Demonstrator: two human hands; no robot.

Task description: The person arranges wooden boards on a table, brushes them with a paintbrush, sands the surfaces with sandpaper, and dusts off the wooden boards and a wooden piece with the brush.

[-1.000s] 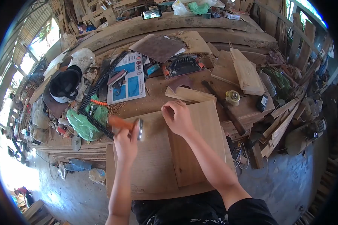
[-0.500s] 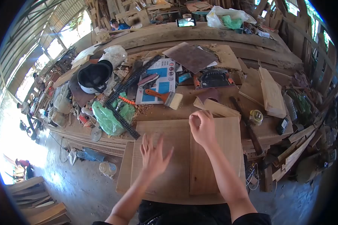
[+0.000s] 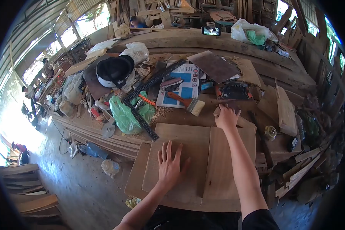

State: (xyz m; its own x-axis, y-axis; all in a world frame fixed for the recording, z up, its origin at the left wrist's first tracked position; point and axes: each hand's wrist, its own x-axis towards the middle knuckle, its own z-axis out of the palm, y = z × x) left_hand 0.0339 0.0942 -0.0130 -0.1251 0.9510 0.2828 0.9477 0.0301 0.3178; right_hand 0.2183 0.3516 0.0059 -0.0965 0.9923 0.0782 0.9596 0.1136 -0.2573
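We're seeing the left hand [image 3: 170,168] with fingers spread, released, over the left panel [image 3: 194,142]; farther right, the right hand [image 3: 227,117] is meeting a wooden strip [image 3: 246,123], its grasp escaping us.

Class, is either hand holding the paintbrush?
No, the paintbrush lies partly on the printed sheet, apart from left hand and right hand.

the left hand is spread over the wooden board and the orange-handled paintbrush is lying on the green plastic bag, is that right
Not quite: the head view shows the orange-handled paintbrush with its handle on the blue-and-white printed sheet, not on the green plastic bag. The left hand is spread over the wooden board, as you say.
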